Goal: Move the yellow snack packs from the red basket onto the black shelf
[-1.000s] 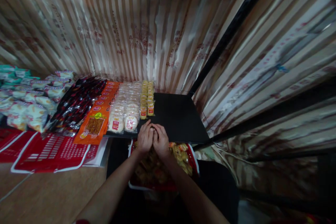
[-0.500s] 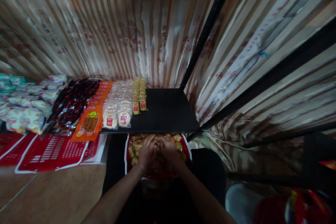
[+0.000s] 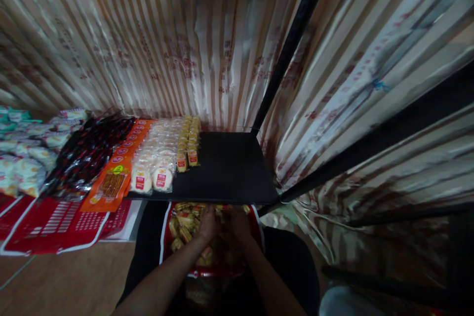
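Note:
On my lap, below the shelf edge, sits a red basket [image 3: 212,273] with white handles, filled with small yellow wrapped snack packets [image 3: 186,219]. My left hand [image 3: 209,226] reaches into the middle of these packets. Just to its right, my right hand [image 3: 239,226] is also down among them, in shadow. The fingers of both hands are dark and partly hidden, so I cannot tell what they hold. On the black shelf [image 3: 225,168] above stand two columns of similar yellow packets [image 3: 188,145]. Left of them lie rows of clear packs of round white crackers [image 3: 151,175].
Orange snack bags [image 3: 113,182], dark shiny packets [image 3: 89,153] and white packets [image 3: 27,163] fill the shelf further left. Red baskets [image 3: 59,224] stand below it. Black metal posts [image 3: 289,49] rise at the right, before striped sheeting [image 3: 207,34].
The view has shifted, so shelf and basket appear lower and slightly further left. My hands have gone deeper among the packets, and their fingers show less than before.

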Tool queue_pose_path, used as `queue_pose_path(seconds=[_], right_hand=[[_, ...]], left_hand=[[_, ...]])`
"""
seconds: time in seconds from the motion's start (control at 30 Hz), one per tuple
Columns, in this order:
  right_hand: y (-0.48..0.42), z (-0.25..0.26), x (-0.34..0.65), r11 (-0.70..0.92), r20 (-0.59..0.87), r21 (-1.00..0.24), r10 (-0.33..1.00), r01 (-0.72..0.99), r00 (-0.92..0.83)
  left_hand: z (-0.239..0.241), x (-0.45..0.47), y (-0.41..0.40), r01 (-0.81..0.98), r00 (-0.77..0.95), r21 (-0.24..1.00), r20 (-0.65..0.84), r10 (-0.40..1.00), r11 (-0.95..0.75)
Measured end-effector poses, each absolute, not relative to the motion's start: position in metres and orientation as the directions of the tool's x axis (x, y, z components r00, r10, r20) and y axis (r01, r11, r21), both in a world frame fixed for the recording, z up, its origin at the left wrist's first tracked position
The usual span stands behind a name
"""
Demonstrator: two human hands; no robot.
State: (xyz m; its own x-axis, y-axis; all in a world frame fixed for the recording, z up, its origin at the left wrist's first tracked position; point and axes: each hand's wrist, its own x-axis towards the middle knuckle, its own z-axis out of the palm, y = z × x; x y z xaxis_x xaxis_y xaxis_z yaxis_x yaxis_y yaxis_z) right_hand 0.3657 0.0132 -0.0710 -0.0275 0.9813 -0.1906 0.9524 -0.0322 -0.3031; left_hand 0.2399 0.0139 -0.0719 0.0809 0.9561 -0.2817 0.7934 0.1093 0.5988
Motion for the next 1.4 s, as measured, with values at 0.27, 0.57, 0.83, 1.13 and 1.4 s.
queue_pose_path(seconds=[0.27,0.57,0.83,1.13,1.4], right_hand=[[0.021,-0.079,0.370,-0.083,-0.194,-0.377,0.981,0.922,0.009],[0.023,-0.079,0.375,-0.039,-0.143,-0.474,0.989,0.879,-0.034],[0.007,-0.074,0.373,-0.035,0.020,-0.654,0.998,0.756,0.064],[-0.016,-0.032,0.360,-0.032,0.002,-0.876,0.998,0.481,0.070],[-0.018,0.000,0.334,-0.071,-0.058,-0.991,0.992,0.111,0.111]], left_hand=[[-0.088,0.253,0.035,0.821,0.015,0.544,-0.326,0.945,0.174],[-0.083,0.250,0.020,0.763,-0.038,0.611,-0.285,0.958,0.212],[-0.068,0.234,-0.012,0.382,-0.117,0.879,-0.259,0.959,0.284],[-0.039,0.217,-0.043,0.033,-0.180,0.933,-0.348,0.920,0.360],[-0.010,0.207,-0.043,-0.272,-0.085,0.873,-0.440,0.894,0.404]])
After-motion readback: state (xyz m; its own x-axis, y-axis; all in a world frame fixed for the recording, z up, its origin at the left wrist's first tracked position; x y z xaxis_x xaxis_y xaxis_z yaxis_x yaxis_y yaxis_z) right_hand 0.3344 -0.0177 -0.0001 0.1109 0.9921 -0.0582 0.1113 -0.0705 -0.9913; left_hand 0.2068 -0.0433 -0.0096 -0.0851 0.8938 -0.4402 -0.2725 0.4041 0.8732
